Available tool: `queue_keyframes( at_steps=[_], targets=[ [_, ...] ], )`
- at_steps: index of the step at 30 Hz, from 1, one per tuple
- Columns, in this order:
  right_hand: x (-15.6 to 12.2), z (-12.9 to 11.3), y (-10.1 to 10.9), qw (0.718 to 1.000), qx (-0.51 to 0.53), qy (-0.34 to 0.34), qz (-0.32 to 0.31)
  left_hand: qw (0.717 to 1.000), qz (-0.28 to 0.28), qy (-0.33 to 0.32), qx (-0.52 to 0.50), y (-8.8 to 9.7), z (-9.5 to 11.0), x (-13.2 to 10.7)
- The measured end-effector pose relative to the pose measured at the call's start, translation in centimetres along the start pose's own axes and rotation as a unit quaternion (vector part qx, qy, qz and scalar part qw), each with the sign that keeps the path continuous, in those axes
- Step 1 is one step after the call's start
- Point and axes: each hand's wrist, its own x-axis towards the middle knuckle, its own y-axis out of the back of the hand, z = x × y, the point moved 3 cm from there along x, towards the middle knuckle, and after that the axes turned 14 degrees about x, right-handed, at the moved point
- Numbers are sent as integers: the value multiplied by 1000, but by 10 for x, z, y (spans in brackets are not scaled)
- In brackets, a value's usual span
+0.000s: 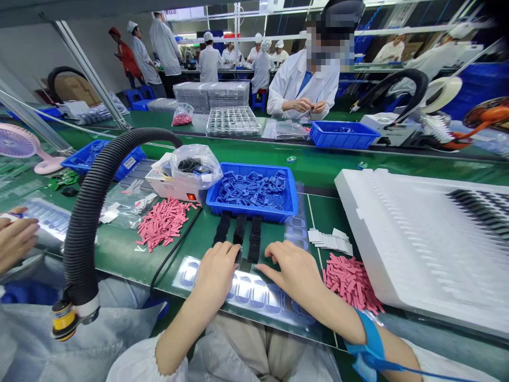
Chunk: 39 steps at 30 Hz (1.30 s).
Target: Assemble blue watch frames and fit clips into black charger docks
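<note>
My left hand reaches over the clear plastic tray, its fingers bent and together at the lower ends of the black strip-like rows. A dark, shiny edge shows at its fingertips, but most of what they hold is hidden. To the right, my right hand hovers above the same tray with thumb and forefinger apart and nothing visible between them. A blue wristband with a cord circles my right wrist. Just beyond the black rows stands a blue bin full of small blue plastic frames.
Pink strips lie in a left pile and a right pile. White pieces sit near a large white foam tray. A black hose arches at left. A co-worker's hand is far left; another person works opposite.
</note>
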Motion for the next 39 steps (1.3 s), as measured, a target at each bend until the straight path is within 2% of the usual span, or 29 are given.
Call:
queue_keyframes(
  at_steps=[6,12,26,32,39],
  targets=[
    [-5,0,3,1000,15,17,8,990,-80,-74,86,12,4,23],
    [-14,8,3,1000,17,14,5,983,-100,-102,114,15,2,35],
    [-19,10,6,999,30,23,21,987,-78,-102,102,15,-6,42],
    [-22,11,4,999,45,21,15,987,-51,-89,125,18,-5,45],
    [-15,8,-3,999,44,3,9,985,-4,-80,152,13,-5,44]
  ],
)
